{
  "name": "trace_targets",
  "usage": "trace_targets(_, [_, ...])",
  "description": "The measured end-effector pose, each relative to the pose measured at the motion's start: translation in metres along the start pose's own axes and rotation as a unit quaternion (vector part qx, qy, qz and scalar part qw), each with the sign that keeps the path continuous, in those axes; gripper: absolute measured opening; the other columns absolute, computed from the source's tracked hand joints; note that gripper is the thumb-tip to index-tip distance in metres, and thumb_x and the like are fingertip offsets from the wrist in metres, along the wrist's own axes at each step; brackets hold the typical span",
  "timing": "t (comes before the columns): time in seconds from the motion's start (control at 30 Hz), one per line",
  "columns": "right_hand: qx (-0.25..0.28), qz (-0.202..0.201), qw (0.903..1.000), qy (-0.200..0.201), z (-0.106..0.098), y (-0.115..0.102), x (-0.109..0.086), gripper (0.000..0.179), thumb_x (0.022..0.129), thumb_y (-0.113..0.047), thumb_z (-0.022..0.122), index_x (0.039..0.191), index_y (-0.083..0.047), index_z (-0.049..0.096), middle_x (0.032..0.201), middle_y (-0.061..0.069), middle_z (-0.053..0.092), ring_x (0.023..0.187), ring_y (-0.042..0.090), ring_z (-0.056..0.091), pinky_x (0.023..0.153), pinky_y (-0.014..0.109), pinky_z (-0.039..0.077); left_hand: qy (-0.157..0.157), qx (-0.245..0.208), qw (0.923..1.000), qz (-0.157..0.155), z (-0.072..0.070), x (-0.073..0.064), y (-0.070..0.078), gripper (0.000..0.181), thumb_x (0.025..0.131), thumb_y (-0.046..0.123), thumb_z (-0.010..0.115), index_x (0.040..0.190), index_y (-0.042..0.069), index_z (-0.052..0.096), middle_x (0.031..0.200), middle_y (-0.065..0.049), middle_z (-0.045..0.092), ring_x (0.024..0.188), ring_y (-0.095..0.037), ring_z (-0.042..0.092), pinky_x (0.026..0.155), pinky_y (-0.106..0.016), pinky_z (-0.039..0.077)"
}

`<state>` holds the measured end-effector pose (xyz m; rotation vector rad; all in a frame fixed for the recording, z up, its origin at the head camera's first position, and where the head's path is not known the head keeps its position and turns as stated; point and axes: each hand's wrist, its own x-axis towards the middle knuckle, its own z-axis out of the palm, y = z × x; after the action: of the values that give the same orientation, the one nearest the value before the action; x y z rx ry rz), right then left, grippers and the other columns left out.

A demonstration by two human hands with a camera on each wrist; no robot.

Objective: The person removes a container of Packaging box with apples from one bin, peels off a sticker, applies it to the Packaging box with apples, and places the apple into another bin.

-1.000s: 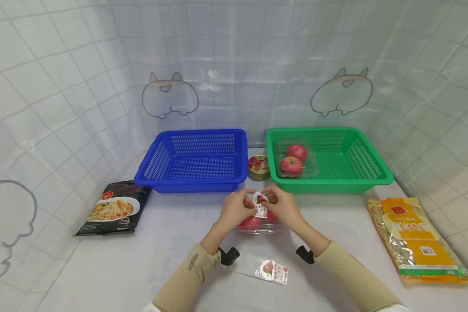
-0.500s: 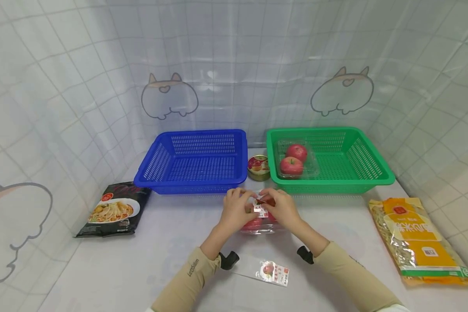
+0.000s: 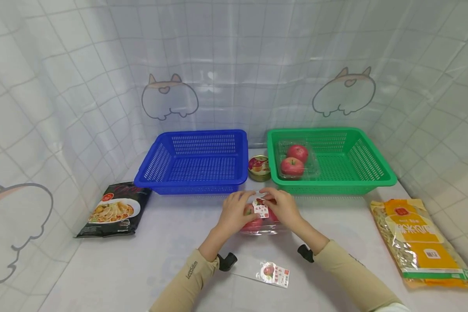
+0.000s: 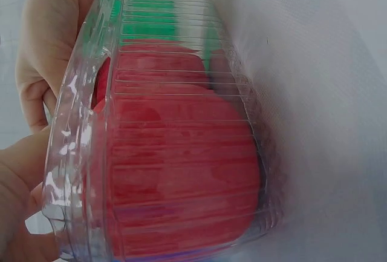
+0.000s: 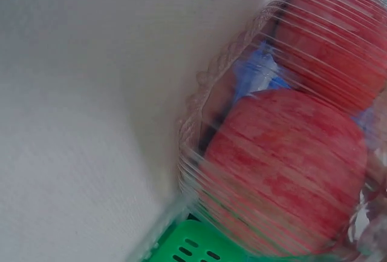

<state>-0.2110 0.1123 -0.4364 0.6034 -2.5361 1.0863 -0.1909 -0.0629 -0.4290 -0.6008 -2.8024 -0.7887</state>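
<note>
Found on the white table (image 3: 171,268), just in front of the green basket (image 3: 335,189) and blue basket (image 3: 198,189), a clear apple box (image 3: 265,231). Curved left hand (image 3: 234,210) and right hand (image 3: 284,209) over it, with fingers half-spread round the label (image 3: 261,212); pinching or merely touching, could not tell. Seemed to risk a crooked, creased label through uneven thumb pressure.

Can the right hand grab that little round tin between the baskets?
Probably, from above: the tin has nothing over its top. But the blue basket and green basket crowd its sides, and the right hand is at the clear apple box, so it'd need to leave that first.
</note>
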Motion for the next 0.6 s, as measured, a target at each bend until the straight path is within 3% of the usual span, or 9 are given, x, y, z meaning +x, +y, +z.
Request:
trace_targets(0.33, [-0.019, 0.011, 0.9997, 0.005, 0.0009, -0.0010, -0.0024, 0.031, 0.077, -0.003, 0.072, 0.106, -0.010, 0.065, 0.086, 0.004, 0.071, 0.082, 0.022, 0.063, 0.070, 0.038, 0.050, -0.011, 0.025, 0.9995, 0.017, -0.0011, -0.0007, 0.0011, 0.056, 0.075, 0.038, 0.074, 0.123, 0.015, 0.054, 0.125, -0.014, 0.052, 0.120, -0.035, 0.042, 0.097, -0.055, 0.033])
trace_targets(0.5, [-0.049, 0.005, 0.9987, 0.012, 0.0013, -0.0021, -0.0021, 0.034, 0.076, -0.010, 0.074, 0.109, -0.011, 0.065, 0.090, 0.004, 0.070, 0.073, 0.018, 0.055, 0.061, 0.030, 0.042, -0.039, 0.060, 0.9971, 0.028, -0.0028, 0.0013, -0.0010, 0.053, 0.078, 0.043, 0.070, 0.124, 0.018, 0.058, 0.128, -0.014, 0.048, 0.120, -0.035, 0.039, 0.094, -0.054, 0.033])
trace_targets(0.6, [-0.070, -0.012, 0.9973, 0.018, 0.0020, -0.0015, -0.0020, 0.035, 0.075, -0.011, 0.076, 0.108, -0.011, 0.065, 0.087, 0.004, 0.071, 0.075, 0.020, 0.053, 0.064, 0.031, 0.040, -0.056, 0.067, 0.9957, 0.030, -0.0045, 0.0036, -0.0028, 0.054, 0.079, 0.044, 0.069, 0.125, 0.017, 0.059, 0.127, -0.013, 0.046, 0.118, -0.034, 0.038, 0.093, -0.052, 0.034])
